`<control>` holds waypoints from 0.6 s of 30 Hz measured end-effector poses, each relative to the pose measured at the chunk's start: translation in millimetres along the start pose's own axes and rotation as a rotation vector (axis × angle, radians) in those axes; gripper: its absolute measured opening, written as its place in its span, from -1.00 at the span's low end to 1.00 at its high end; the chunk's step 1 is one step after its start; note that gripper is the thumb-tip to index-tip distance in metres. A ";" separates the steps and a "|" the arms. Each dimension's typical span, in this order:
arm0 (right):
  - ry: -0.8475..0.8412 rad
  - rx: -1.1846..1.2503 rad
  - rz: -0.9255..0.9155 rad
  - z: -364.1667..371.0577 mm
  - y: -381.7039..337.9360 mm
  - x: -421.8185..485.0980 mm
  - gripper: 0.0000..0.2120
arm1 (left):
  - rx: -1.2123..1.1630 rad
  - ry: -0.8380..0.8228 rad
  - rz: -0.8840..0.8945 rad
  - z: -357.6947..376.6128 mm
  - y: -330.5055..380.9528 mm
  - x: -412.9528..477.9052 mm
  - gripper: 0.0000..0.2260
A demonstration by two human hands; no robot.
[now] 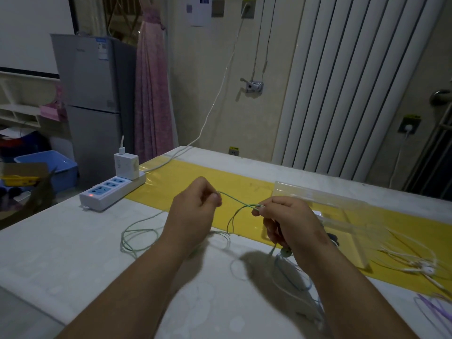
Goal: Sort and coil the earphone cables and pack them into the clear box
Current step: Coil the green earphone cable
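Green earphone cable (234, 198) runs between a person's two hands above the white surface (73, 253). The left hand (195, 206) pinches it between thumb and forefinger. The right hand (286, 221) pinches it at the fingertips, with more strands gathered in its curled fingers. Slack loops lie on the surface. The clear box (318, 192) sits just behind the right hand, with white earphones (415, 263) beside it.

Both forearms are pointing forward. The left hand (195, 211) is pinching the green cable (233, 198); the right hand (291, 221), just beside it, is gripping the cable in curled fingers.
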State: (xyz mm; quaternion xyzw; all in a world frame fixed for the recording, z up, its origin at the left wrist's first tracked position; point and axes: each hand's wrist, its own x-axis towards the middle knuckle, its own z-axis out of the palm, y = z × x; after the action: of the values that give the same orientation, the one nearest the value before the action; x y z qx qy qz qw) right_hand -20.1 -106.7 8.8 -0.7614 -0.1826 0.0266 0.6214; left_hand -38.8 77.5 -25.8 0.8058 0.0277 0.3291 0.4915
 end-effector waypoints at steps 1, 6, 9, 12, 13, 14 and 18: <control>-0.001 -0.026 0.007 0.0 0.9 1.1 -0.83 | -0.053 0.040 -0.035 -1.0 -0.8 0.8 -0.87; 0.023 -0.219 -0.017 1.3 6.5 2.1 -0.79 | -0.015 0.178 -0.067 -5.7 2.5 1.9 -0.86; 0.082 -0.493 -0.066 -0.5 6.2 1.0 -0.64 | -0.010 0.276 -0.087 -10.1 3.5 3.7 -0.87; 0.124 -0.551 -0.116 0.5 4.1 0.6 -0.61 | 0.011 0.215 -0.096 -11.7 0.1 4.1 -0.86; 0.120 -0.521 -0.117 1.3 3.7 0.6 -0.63 | 0.014 0.166 -0.084 -11.1 -1.0 3.2 -0.87; 0.107 -0.468 -0.108 1.8 3.8 0.7 -0.66 | 0.013 0.108 -0.082 -10.6 0.3 1.5 -0.91; 0.063 -0.270 -0.092 3.7 9.0 2.9 -0.79 | -0.004 -0.109 -0.059 -8.0 3.4 -3.8 -0.49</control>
State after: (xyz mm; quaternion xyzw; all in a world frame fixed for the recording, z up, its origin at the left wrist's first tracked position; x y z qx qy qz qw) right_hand -16.2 -103.8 -0.1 -0.8294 -0.1996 -0.0504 0.5194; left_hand -47.2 80.6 -22.6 0.8205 0.0241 0.2701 0.5033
